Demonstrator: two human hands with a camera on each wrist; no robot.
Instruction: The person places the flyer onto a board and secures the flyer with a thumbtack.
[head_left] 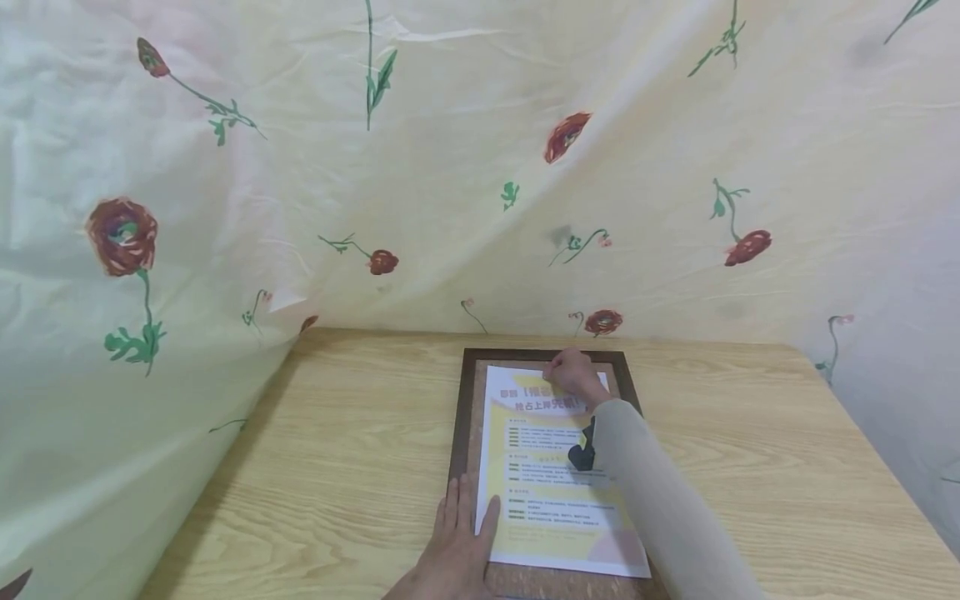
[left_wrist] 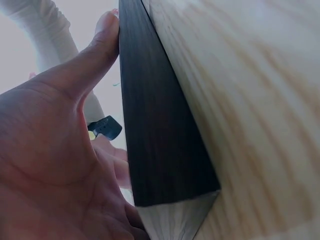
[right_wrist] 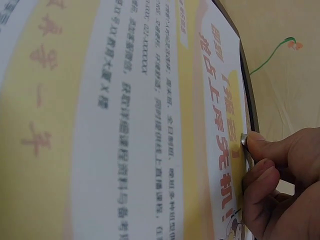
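Observation:
A yellow and white printed poster (head_left: 555, 546) lies on a corkboard (head_left: 547, 583) with a dark wooden frame (head_left: 459, 425). My right hand (head_left: 576, 375) is at the poster's top edge, fingers curled. In the right wrist view, its thumb and fingers hold a small silver thumbtack (right_wrist: 244, 140) against the paper near the top edge. Whether the point is in the cork is hidden. My left hand (head_left: 456, 542) rests with straight fingers on the board's left side. The left wrist view shows its thumb (left_wrist: 100, 45) along the dark frame.
The board lies on a light wood-grain table (head_left: 360, 433). A pale cloth with red flowers (head_left: 420, 183) hangs behind the table and at its sides. A black strap piece (head_left: 582, 454) sits at my right wrist, over the poster.

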